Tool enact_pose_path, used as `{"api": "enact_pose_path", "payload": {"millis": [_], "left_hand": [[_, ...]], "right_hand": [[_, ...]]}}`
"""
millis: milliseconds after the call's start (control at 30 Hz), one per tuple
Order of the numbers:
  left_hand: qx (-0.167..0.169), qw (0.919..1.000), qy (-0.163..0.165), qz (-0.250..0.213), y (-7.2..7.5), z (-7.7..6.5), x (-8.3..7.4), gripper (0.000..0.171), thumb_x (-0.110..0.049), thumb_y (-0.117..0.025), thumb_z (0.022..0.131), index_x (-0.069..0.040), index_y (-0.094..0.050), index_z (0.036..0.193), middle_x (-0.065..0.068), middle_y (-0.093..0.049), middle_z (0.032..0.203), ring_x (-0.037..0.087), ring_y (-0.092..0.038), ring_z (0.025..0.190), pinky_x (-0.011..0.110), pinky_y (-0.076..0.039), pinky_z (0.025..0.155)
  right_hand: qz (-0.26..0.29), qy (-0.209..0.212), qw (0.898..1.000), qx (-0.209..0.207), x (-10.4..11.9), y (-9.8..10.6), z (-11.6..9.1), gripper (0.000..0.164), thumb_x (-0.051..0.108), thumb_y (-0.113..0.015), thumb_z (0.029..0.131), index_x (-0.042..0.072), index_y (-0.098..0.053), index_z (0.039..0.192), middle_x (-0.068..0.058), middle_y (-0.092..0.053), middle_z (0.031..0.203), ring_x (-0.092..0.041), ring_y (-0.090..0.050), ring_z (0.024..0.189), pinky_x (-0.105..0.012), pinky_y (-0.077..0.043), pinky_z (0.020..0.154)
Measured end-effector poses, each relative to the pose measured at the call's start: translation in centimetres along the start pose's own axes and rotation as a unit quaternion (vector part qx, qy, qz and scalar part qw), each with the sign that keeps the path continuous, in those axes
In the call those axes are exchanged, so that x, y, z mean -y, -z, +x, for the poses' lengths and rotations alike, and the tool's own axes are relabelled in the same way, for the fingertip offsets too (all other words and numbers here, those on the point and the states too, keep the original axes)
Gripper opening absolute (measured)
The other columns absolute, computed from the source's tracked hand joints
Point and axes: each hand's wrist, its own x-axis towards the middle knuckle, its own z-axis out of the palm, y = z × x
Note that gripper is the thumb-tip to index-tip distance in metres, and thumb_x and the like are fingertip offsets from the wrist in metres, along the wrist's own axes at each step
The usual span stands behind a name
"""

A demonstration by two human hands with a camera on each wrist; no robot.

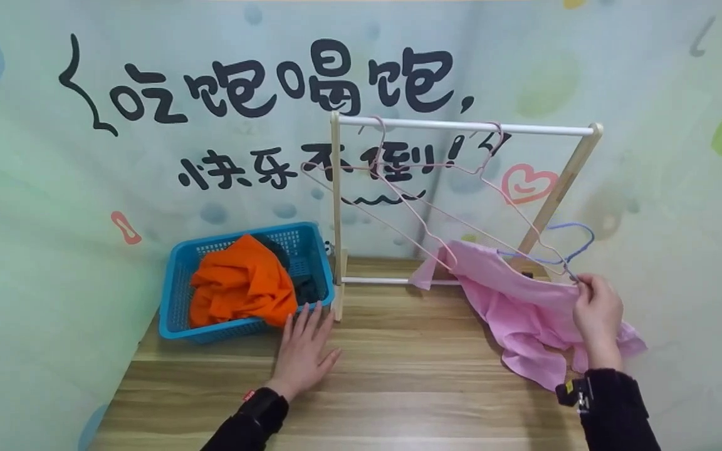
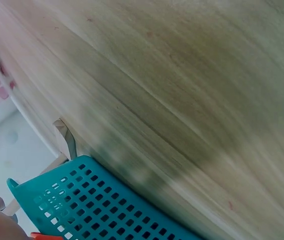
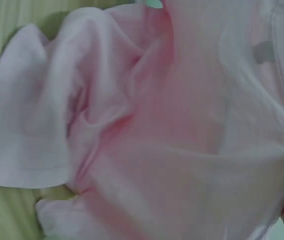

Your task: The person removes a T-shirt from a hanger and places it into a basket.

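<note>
one pale pink cloth garment (image 1: 505, 300) is hanging at the right of a striped wood-grain table (image 1: 398, 388), its lower folds drooping over the tabletop. the person's right hand (image 1: 598, 310) is pinching the garment's upper edge; i cannot tell whether those fingers are also gripping the bent blue wire hanger (image 1: 592, 238) that is showing just behind the cloth. in the right wrist view, a small grey patch (image 3: 264, 52) is showing inside the curved neckline.

beyond the garment, a small clothes rack of pale wooden posts and white bars (image 1: 461, 125) is standing on the table, and two thin pink wire hangers (image 1: 384, 134) are dangling from its top bar, their lower ends reaching down near the garment.

to the left, the person's left hand (image 1: 303, 351) is lying open-fingered and holding nothing, its fingertips meeting the near right corner of a blue plastic basket with perforated walls (image 1: 176, 275). bright orange cloth (image 1: 242, 282) is heaping up inside and spilling over the near rim, with dark cloth (image 1: 308, 288) lying beside it. behind everything, a pale printed backdrop (image 1: 680, 219) is carrying large black characters.
</note>
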Motion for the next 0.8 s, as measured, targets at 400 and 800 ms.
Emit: {"api": "enact_pose_path", "payload": {"millis": [400, 800], "left_hand": [[-0.012, 0.9999, 0.004, -0.011, -1.2, 0.3, -0.9, 0.074, -0.048, -0.061, 0.094, -0.010, -0.035, 0.154, 0.015, -0.022, 0.162, 0.038, -0.016, 0.147, 0.062, -0.009, 0.115], [0.019, 0.9995, 0.010, -0.025, -2.2, 1.6, -3.4, 0.079, -0.048, -0.061, 0.095, -0.011, -0.028, 0.156, 0.015, -0.023, 0.161, 0.036, -0.015, 0.148, 0.062, -0.009, 0.115]], "right_hand": [[0.044, -0.015, 0.998, -0.051, -2.5, -1.8, -4.8, 0.014, -0.012, -0.052, 0.092, -0.013, -0.062, 0.102, -0.031, -0.062, 0.104, -0.047, -0.054, 0.103, -0.054, -0.036, 0.095], [0.053, 0.145, 0.988, -0.006, -2.6, -4.8, -7.9, 0.019, -0.023, -0.058, 0.080, -0.007, -0.063, 0.091, -0.021, -0.063, 0.089, -0.040, -0.057, 0.087, -0.042, -0.040, 0.082]]}}
